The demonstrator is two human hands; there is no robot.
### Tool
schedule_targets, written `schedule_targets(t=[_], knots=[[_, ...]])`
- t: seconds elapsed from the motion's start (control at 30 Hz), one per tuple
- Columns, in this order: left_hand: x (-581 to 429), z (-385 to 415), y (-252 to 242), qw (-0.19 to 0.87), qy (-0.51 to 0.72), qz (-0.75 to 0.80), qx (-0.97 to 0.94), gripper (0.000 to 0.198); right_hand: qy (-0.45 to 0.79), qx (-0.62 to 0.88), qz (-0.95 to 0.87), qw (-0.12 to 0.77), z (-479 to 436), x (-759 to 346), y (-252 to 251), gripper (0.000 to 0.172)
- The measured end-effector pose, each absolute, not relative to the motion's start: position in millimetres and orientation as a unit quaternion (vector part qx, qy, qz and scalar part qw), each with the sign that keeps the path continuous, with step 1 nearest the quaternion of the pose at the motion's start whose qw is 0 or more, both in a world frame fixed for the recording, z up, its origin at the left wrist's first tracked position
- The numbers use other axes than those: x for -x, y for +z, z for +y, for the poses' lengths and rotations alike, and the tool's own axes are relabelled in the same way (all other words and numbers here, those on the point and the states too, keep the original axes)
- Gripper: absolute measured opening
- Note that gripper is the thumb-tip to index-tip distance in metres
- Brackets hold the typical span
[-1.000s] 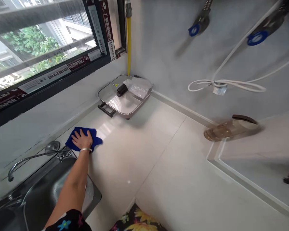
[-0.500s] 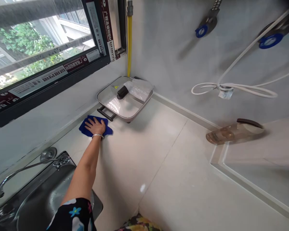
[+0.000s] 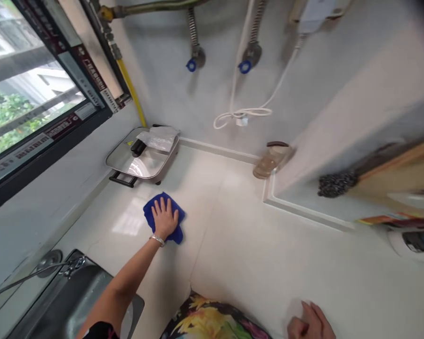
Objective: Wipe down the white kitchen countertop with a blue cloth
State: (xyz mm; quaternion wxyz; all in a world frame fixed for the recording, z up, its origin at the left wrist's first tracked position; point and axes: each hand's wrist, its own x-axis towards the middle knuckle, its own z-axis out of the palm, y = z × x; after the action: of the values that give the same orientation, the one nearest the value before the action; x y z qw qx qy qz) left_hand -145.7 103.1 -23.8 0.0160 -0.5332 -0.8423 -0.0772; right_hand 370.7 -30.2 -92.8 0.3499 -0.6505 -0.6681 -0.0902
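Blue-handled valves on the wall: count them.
2. One blue-handled valve sits on the grey wall, the other to its right; more could be out of view.

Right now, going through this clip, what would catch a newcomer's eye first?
The bright blue cloth stands out first, pressed flat under the left hand on the pale counter. Beyond it, in the corner of the counter, sits a glass-lidded electric pan with clear plastic wrap on top. A yellow pipe runs up the wall behind it.

Matt blue cloth, glossy countertop
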Motion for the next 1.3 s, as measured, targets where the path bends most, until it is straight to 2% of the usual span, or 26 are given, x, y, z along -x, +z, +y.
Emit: schedule_targets(t=[0.1,0.37,0.57,0.73,0.93,1.3], knots=[[80,97,-26,-0.003,-0.091,-0.774,0.626,0.066,-0.089,0.656,-0.668,0.341,-32,-371,-97,0.050],[-87,61,-30,-0.100,-0.110,-0.510,0.847,0.077,-0.103,0.678,-0.649,0.330,-30,-353,-90,0.044],[-139,61,-28,-0.161,-0.096,-0.366,0.912,0.075,-0.090,0.681,-0.655,0.315,-28,-350,-83,0.046],[-131,107,-31,-0.152,-0.111,-0.383,0.904,0.067,-0.074,0.685,-0.653,0.314,-28,-350,-82,0.047],[-97,183,-30,-0.110,-0.132,-0.480,0.860,0.061,-0.057,0.699,-0.641,0.312,-29,-349,-84,0.049],[-69,304,-28,-0.079,-0.145,-0.586,0.793,0.059,-0.046,0.713,-0.632,0.301,-28,-347,-75,0.045]])
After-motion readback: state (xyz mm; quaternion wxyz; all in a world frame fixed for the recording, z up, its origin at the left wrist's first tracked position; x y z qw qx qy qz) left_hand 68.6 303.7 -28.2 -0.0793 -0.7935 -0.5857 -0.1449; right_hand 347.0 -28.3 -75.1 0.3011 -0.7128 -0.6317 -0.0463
